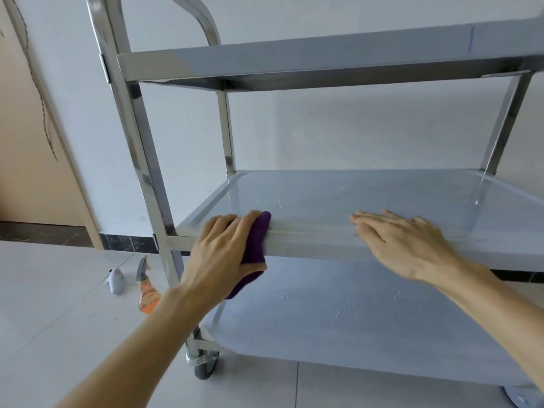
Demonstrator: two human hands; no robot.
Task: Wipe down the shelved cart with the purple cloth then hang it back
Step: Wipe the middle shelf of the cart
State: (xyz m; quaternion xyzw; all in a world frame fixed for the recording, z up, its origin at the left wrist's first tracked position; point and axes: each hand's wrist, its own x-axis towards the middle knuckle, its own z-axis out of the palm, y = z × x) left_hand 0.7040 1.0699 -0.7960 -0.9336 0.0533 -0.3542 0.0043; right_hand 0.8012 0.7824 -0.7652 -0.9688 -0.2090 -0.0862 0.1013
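Observation:
A steel cart [153, 184] with three shelves stands in front of me. My left hand [223, 248] grips a purple cloth [257, 242] and presses it against the front lip of the middle shelf [382, 195], near its left corner. The cloth's lower end hangs below my palm. My right hand [403, 240] lies flat, fingers together, on the same front lip further right, holding nothing. Water droplets dot the middle shelf and the bottom shelf [368, 325].
A spray bottle [147, 290] with an orange label and a small grey object [116, 280] lie on the tiled floor left of the cart. A caster wheel [203, 366] sits under the front left post. A white wall is behind, a beige door at left.

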